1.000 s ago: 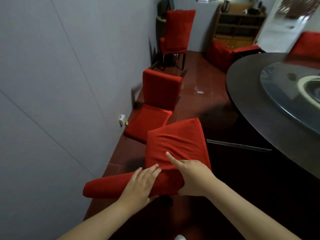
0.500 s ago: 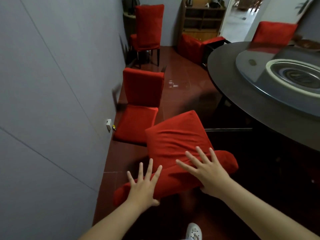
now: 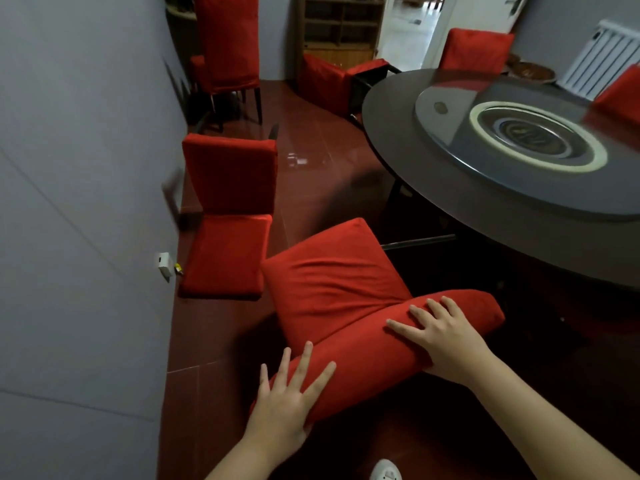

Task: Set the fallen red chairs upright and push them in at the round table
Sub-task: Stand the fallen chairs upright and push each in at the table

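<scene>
Grey wall (image 3: 76,174), glossy dark-red floor (image 3: 322,181), wooden shelf (image 3: 341,27) beyond.

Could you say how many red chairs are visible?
6: nearest chair, fallen chair by wall, upright chair behind, tipped chair by cabinet, far chair, right-edge chair; others possibly hidden.

The nearest red chair (image 3: 332,292) has been swung rightward, toward the round table (image 3: 398,140). The fingers of the left hand (image 3: 287,400) and right hand (image 3: 446,341) have been spread flat on its backrest.

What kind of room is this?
Probably a dining room, maybe in a restaurant: a big round table with a glass turntable, matching red chairs, and a wooden cabinet by the doorway.
</scene>
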